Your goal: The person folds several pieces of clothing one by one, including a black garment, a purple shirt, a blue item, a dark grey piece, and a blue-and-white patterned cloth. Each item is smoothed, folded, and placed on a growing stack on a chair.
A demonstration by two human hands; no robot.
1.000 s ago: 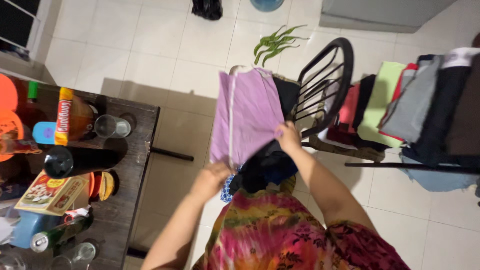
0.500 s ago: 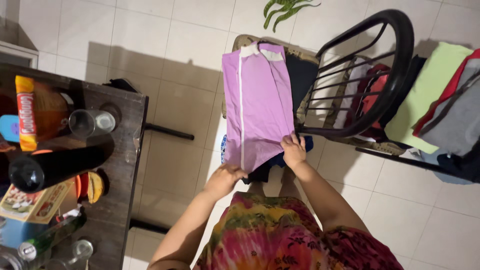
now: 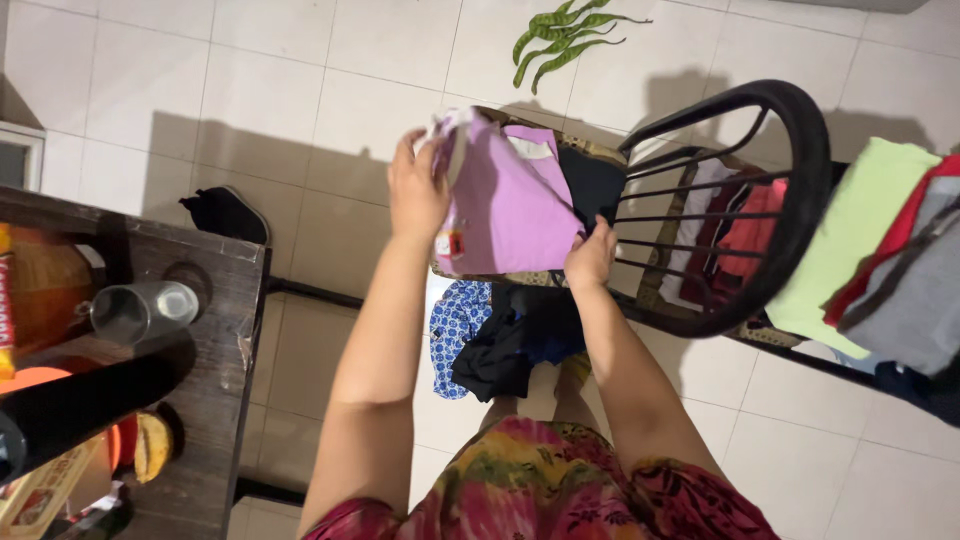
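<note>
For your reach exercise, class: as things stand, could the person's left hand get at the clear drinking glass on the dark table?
Probably not at once: the left hand is closed on the folded purple garment over the chair seat. Nothing blocks the way to the glass on the table, so once freed it likely could.

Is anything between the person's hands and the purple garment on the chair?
No. The left hand grips the purple garment at its folded-over edge, and the right hand presses its near corner onto the chair seat. Nothing visible lies between either hand and the cloth.
</note>
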